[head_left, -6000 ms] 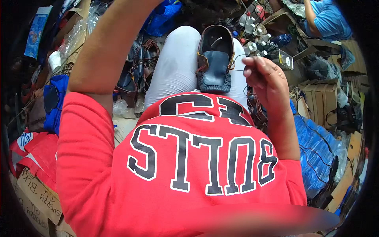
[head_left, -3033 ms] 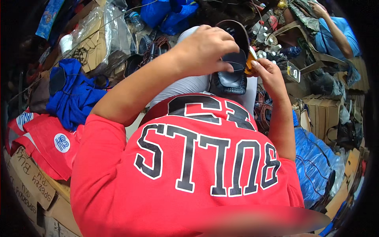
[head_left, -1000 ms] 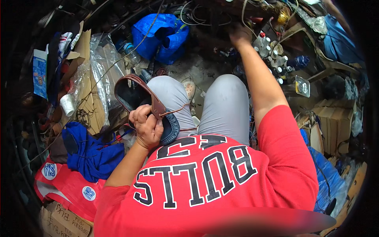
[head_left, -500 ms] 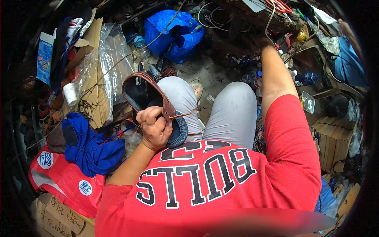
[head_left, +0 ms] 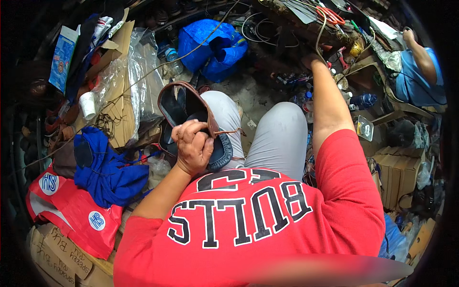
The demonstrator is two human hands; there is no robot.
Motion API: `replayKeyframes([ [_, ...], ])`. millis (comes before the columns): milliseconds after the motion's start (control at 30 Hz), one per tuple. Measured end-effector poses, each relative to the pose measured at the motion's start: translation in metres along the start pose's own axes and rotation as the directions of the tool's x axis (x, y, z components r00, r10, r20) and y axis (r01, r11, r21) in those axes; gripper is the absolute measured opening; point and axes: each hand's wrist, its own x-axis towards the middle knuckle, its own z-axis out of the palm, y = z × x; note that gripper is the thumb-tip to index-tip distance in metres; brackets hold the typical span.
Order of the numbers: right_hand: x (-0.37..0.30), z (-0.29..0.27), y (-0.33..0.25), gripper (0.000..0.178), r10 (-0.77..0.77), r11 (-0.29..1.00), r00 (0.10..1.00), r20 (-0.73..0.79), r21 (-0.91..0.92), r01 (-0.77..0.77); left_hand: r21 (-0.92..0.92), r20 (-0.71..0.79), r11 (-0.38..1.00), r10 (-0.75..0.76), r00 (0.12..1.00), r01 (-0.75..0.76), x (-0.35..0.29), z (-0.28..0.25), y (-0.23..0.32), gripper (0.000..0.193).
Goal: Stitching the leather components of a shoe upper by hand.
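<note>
My left hand (head_left: 192,147) is closed around a brown leather shoe (head_left: 209,115) with a dark lining, held above my left thigh. A thin brown lace sticks out from the shoe's right side. Under my fingers shows a dark blue, ribbed-edged shoe part (head_left: 222,152); whether it is joined to the brown shoe I cannot tell. My right arm reaches far forward to the clutter at the upper right. There my right hand (head_left: 313,61) lies in shadow beside a hanging cord, its fingers hidden among dark things.
A blue bag (head_left: 203,40) stands ahead on the floor. Flattened cardboard and clear plastic (head_left: 143,79), a white cup (head_left: 88,105) and blue cloth (head_left: 107,170) lie left. Bottles (head_left: 363,101) and a cardboard stack (head_left: 399,174) are right. Another person's arm (head_left: 423,60) shows at far right.
The view has shifted slightly. My left hand still holds the brown shoe, now a little further right in the picture. My right arm stays stretched forward, and the other person's arm shows more fully.
</note>
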Motion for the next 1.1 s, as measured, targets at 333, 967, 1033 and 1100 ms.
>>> replayKeyframes([
  [333, -0.191, -0.112, -0.057, 0.031, -0.044, 0.244, 0.788, 0.614, 0.771, -0.588, -0.096, -0.156, 0.994, -0.069, 0.985, 0.055, 0.018, 0.019, -0.004, 0.014],
  [967, -0.303, -0.204, -0.131, 0.053, -0.605, 0.505, 0.448, 0.658, 0.753, -0.423, -0.169, -0.225, 0.977, 0.089, 0.97, -0.129, 0.022, 0.033, 0.006, 0.01],
  [1033, -0.3, -0.196, -0.135, 0.05, -0.65, 0.389, 0.489, 0.581, 0.808, -0.442, -0.153, -0.235, 0.979, 0.093, 0.968, -0.132, 0.022, 0.033, 0.008, 0.01],
  [1100, -0.296, -0.19, -0.138, 0.049, -0.662, 0.377, 0.497, 0.561, 0.823, -0.425, -0.134, -0.243, 0.981, 0.107, 0.964, -0.143, 0.021, 0.033, 0.008, 0.01],
])
